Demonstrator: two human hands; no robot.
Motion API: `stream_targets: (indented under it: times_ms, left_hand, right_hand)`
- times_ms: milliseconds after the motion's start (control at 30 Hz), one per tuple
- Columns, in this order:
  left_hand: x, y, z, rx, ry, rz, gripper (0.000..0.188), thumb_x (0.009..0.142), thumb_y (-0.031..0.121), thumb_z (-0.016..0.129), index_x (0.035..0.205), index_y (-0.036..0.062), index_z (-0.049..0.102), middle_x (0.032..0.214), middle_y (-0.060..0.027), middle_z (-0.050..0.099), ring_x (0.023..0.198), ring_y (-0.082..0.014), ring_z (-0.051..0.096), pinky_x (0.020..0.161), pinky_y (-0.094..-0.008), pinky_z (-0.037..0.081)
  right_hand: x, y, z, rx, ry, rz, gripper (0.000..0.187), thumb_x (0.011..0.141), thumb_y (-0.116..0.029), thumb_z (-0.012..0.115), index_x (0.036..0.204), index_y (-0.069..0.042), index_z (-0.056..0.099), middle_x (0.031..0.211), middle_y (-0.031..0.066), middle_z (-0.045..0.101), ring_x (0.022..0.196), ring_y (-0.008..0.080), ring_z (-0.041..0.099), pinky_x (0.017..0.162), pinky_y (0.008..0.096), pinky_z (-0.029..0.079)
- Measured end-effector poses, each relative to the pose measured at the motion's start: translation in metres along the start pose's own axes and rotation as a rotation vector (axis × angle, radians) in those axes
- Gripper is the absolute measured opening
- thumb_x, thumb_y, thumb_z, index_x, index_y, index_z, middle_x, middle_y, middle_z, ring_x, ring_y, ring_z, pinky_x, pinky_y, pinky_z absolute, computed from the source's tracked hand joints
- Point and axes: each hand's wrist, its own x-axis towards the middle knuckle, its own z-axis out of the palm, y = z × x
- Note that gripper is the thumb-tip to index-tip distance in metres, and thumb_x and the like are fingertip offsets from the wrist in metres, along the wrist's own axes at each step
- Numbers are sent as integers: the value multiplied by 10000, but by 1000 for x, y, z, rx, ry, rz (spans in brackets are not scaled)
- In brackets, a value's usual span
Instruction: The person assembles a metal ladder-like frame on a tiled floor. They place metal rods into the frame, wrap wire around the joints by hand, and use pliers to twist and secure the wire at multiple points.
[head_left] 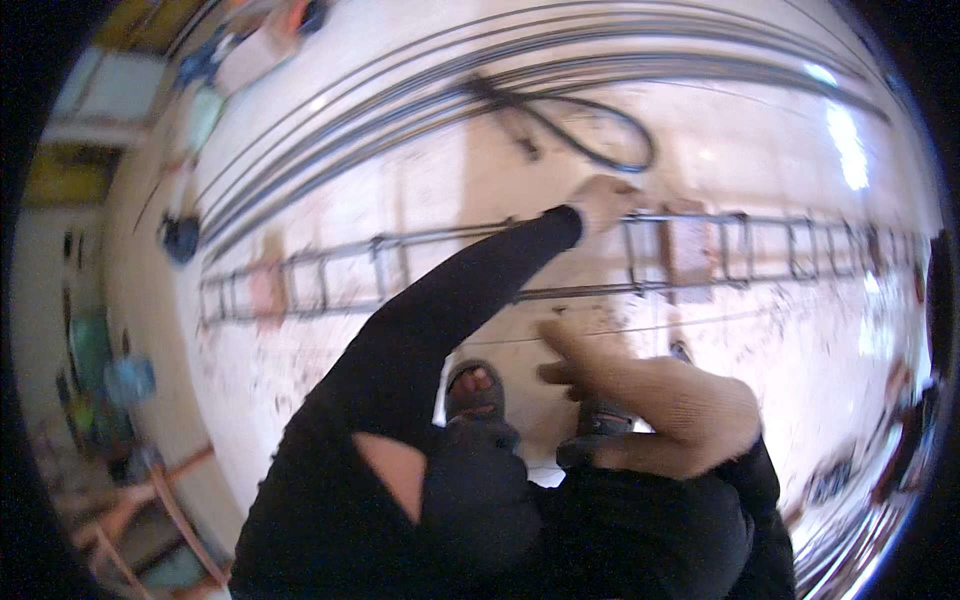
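Lying across the floor [240,400], a ladder-like steel frame [590,291] is being propped on reddish blocks [690,250] just ahead of the feet [474,390], with the left grip [603,203] being held out at its far rail. Whether that grip is being clamped on the bar can't be told, honestly; the fingertips are being lost in blur. The right grip [650,400] is hovering nearer the body, digits being spread apart, nothing visibly being held. For what it's worth, any work on that rail would probably be going better with the near rail being steadied by the right grip and toes being kept clear. Part of the frame is being hidden by the left forearm [450,290], and one foot is being partly covered. The dark loop [650,150] beyond is being smeared too badly to identify; ditto any ties on the rungs.
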Motion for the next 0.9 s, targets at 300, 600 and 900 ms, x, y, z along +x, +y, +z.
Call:
stream_targets:
  times_ms: [300, 600, 900]
  left_hand:
    - [0, 22, 8, -193, -107, -67, 355, 1119, 317, 623, 1264, 34, 781, 1240, -51, 779, 1096, -154, 671, 1007, -326, 516]
    - [-5, 7, -6, -163, -106, -54, 428, 1126, 332, 629, 1314, -41, 722, 1244, -92, 747, 1134, -157, 660, 1047, -314, 506]
    - [-22, 48, -4, 57, -105, -73, 423, 1116, 297, 644, 1340, -60, 686, 1161, -102, 751, 1082, -152, 668, 990, -299, 534]
  right_hand:
    - [-40, 83, -70, 224, 1469, -23, 414, 1008, -232, 720, 1371, -33, 693, 1127, 200, 794, 956, 249, 778, 824, 392, 595]
    - [18, 187, -85, -403, 1258, 419, 360, 962, -362, 731, 1164, -78, 821, 1117, 187, 798, 1035, 353, 769, 931, 435, 596]
    - [19, 207, -132, -609, 970, 337, 245, 939, -283, 719, 1036, -87, 830, 1077, 124, 811, 1006, 344, 772, 860, 447, 609]
